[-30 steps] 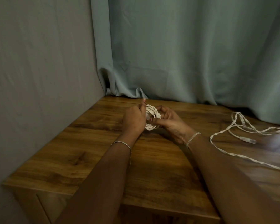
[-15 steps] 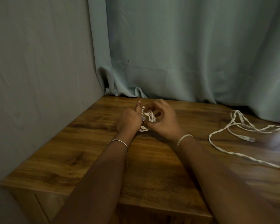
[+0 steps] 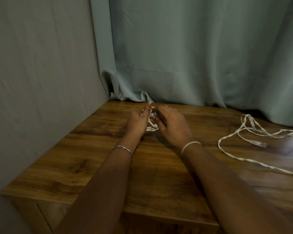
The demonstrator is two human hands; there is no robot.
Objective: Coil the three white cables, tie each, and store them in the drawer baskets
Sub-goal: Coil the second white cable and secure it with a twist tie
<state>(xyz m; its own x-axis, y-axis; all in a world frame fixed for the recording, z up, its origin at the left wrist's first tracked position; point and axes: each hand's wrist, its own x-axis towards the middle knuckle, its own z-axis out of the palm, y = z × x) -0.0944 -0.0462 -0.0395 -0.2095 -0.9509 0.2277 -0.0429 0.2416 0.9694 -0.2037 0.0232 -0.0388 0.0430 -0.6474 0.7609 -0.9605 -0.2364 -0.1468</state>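
Observation:
A small coil of white cable (image 3: 152, 127) sits between both hands near the back of the wooden tabletop (image 3: 95, 159). My left hand (image 3: 139, 122) grips its left side, thumb raised. My right hand (image 3: 172, 127) covers the right side, its fingers pinching the clear plug end by the coil's top. Most of the coil is hidden behind my hands. A white elastic band (image 3: 190, 146) sits on my right wrist. Loose white cable (image 3: 233, 152) with clear plugs lies uncoiled at the right.
A grey wall stands to the left and a teal curtain (image 3: 193, 56) hangs along the back edge. A drawer front (image 3: 41, 215) shows under the table's near-left corner. The loose cable runs off the right edge of the view.
My right hand has turned palm-down over the coil, hiding more of it. The coil has dropped closer to the tabletop, and my left thumb stays raised.

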